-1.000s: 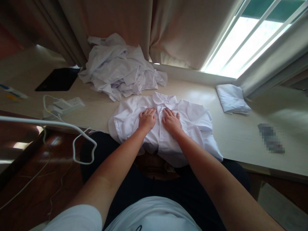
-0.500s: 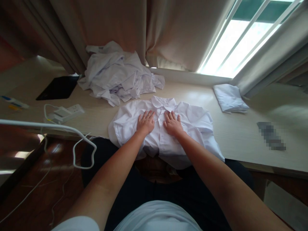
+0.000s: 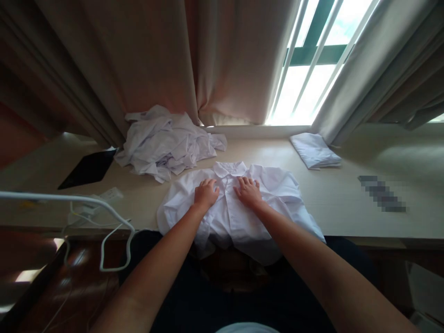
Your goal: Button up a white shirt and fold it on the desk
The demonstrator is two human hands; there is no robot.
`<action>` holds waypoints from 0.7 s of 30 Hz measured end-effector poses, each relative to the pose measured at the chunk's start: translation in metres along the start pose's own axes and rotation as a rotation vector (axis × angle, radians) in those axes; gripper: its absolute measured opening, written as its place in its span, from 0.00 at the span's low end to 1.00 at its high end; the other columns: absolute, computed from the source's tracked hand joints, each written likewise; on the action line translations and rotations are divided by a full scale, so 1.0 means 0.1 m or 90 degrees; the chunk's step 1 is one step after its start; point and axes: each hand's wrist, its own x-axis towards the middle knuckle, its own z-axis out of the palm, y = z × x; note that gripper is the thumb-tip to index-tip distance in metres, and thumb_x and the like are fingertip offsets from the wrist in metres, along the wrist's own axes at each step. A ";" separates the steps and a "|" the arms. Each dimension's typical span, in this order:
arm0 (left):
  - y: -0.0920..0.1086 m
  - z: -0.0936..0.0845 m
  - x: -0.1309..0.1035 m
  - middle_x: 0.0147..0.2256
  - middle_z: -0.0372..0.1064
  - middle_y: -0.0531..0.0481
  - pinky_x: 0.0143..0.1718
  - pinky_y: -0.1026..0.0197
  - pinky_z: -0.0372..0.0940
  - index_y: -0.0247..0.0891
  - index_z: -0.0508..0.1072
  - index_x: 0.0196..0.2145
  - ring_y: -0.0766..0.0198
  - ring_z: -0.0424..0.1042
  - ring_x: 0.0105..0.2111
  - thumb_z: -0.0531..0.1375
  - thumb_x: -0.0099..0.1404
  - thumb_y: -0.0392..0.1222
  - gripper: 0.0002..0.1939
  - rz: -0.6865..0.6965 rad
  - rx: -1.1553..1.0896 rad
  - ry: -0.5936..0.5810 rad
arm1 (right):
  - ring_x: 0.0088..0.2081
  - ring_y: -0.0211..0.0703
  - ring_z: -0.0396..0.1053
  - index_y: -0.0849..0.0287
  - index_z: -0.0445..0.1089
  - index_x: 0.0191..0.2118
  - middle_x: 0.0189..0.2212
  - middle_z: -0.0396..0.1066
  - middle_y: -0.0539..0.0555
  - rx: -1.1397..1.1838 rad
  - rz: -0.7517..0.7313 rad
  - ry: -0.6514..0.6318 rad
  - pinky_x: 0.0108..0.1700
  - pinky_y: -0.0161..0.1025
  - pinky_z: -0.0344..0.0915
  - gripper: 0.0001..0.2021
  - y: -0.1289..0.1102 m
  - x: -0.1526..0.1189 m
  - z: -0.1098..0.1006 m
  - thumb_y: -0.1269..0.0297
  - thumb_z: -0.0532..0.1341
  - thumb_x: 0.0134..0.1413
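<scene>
A white collared shirt [image 3: 227,208] lies front side up on the table, collar toward the window, its lower part hanging over the near edge above my lap. My left hand [image 3: 207,192] rests on the shirt's chest, left of the button line, with fingers a little bent and apart. On the other side of the buttons, my right hand [image 3: 248,190] lies on the cloth with its fingers spread. Neither hand grips the fabric visibly.
A heap of crumpled white clothes [image 3: 173,141] sits at the back left, a folded white garment [image 3: 315,150] at the back right. A black flat object [image 3: 88,169], a power strip [image 3: 113,194] and a white cable [image 3: 116,212] are on the left. A blurred-out object [image 3: 381,193] lies right.
The camera view has tilted up, so the table sits lower and more window shows. My left hand's fingers have bent slightly; both hands stay on the shirt.
</scene>
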 end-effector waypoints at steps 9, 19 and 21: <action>-0.07 0.25 0.37 0.71 0.43 0.59 0.69 0.40 0.41 0.59 0.49 0.69 0.54 0.40 0.72 0.42 0.74 0.50 0.28 0.125 0.041 -0.052 | 0.73 0.58 0.31 0.45 0.40 0.73 0.72 0.43 0.53 0.022 -0.057 -0.072 0.67 0.70 0.26 0.31 0.13 0.30 0.08 0.44 0.40 0.68; -0.11 0.29 0.85 0.72 0.39 0.59 0.70 0.41 0.35 0.59 0.48 0.70 0.56 0.38 0.72 0.41 0.74 0.52 0.28 0.072 0.038 -0.058 | 0.73 0.58 0.34 0.44 0.40 0.73 0.72 0.44 0.54 0.026 -0.104 -0.063 0.67 0.71 0.26 0.30 0.37 0.76 0.03 0.46 0.42 0.69; -0.10 0.30 0.90 0.72 0.39 0.59 0.70 0.41 0.34 0.58 0.48 0.70 0.56 0.38 0.72 0.41 0.74 0.51 0.28 0.068 0.042 -0.054 | 0.73 0.58 0.34 0.44 0.40 0.73 0.72 0.44 0.54 0.031 -0.113 -0.065 0.67 0.70 0.26 0.30 0.39 0.79 0.01 0.47 0.43 0.69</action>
